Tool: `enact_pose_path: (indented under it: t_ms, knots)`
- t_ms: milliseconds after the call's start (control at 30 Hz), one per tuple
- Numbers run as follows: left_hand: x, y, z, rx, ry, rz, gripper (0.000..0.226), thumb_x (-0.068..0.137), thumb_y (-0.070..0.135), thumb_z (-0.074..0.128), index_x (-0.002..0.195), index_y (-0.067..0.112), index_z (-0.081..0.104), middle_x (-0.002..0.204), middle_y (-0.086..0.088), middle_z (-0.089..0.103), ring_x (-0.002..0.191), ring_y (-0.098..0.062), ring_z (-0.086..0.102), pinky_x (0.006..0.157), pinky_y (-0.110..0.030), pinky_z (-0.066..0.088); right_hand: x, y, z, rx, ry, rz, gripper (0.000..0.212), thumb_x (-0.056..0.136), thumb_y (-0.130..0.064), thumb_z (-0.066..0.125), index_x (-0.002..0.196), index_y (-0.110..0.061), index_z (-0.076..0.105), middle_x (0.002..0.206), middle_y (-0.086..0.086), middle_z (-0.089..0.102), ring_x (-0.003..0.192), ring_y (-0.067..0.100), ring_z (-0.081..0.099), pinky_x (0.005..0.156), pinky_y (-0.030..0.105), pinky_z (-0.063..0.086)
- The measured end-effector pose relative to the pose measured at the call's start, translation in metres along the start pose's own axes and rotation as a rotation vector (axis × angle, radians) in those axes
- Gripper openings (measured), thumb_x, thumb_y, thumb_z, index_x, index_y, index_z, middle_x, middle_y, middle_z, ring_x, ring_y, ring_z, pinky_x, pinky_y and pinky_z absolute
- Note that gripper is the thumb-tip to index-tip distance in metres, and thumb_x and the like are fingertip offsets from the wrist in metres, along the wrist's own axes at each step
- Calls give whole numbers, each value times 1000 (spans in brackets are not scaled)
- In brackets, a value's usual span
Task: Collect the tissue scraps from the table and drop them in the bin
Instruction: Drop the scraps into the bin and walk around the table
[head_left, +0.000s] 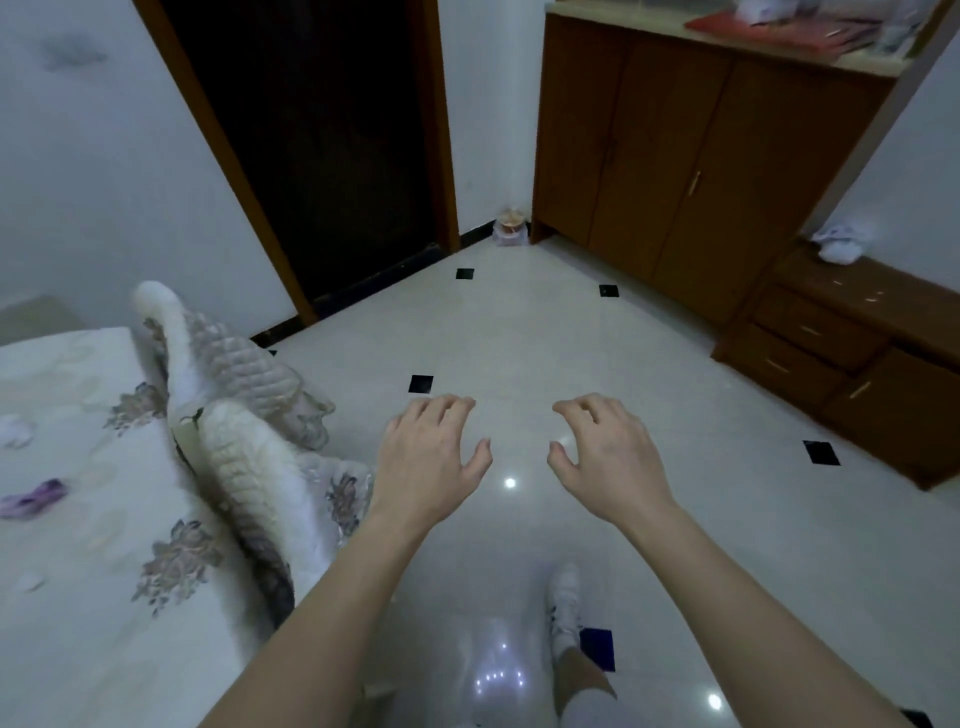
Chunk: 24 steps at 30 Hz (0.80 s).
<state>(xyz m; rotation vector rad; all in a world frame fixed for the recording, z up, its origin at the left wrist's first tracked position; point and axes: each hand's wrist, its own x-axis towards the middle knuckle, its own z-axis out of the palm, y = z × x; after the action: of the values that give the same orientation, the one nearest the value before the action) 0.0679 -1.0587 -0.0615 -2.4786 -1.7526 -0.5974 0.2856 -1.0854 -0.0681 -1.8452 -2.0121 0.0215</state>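
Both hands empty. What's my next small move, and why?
Probably step right and reach the right hand toward the crumpled tissue on the low wooden desk: both it and the left hand hold nothing, and the tissue lies out of reach.

No legible text, labels or numbers. Dark marks on white shoe (563, 605) maybe a logo, too blurred; red folder (779, 28) unreadable.

Glossy tile floor (519, 332) w/ wood cabinets (675, 156).

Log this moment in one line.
left grip: empty | right grip: empty | tissue: on desk, untouched | stage: nothing picked up
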Motion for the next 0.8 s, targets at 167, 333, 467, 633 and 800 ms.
enact_pose_path:
  t_ms: [167, 333, 467, 633, 800]
  knots:
    - [67, -26, 22, 61, 5, -99, 46, 84, 46, 52, 118, 17, 63, 115, 0, 68, 105, -24, 60, 82, -41, 52, 98, 21, 29, 38, -44, -89, 39, 82, -31, 62, 117, -15, 63, 110, 5, 63, 103, 28, 58, 85, 40, 49]
    - [141, -49, 36, 100, 41, -218, 45, 85, 46, 53, 117, 17, 63, 113, 0, 68, 103, -24, 61, 80, -40, 53, 201, 34, 47, 92, -89, -206, 38, 82, -32, 60, 116, -15, 63, 110, 4, 62, 102, 27, 58, 85, 41, 49]
    - [188, -61, 43, 131, 64, -343, 47, 85, 48, 50, 120, 18, 62, 116, 1, 67, 106, -23, 60, 82, -39, 52, 271, 30, 63, 137, -99, -333, 36, 82, -30, 62, 114, -15, 63, 108, 3, 62, 98, 26, 58, 82, 40, 50]
    - [210, -88, 37, 185, 89, -473, 45, 86, 47, 51, 119, 19, 62, 116, 1, 67, 105, -22, 60, 83, -38, 50, 329, 5, 87, 200, -129, -474, 33, 80, -27, 67, 111, -15, 64, 104, 2, 63, 94, 26, 59, 77, 37, 50]
    - [210, -131, 31, 233, 100, -636, 44, 84, 47, 53, 119, 20, 62, 115, 3, 68, 105, -22, 60, 81, -38, 50, 373, -42, 119, 226, -224, -621, 37, 83, -32, 58, 116, -14, 63, 109, 2, 63, 99, 25, 58, 80, 40, 50]
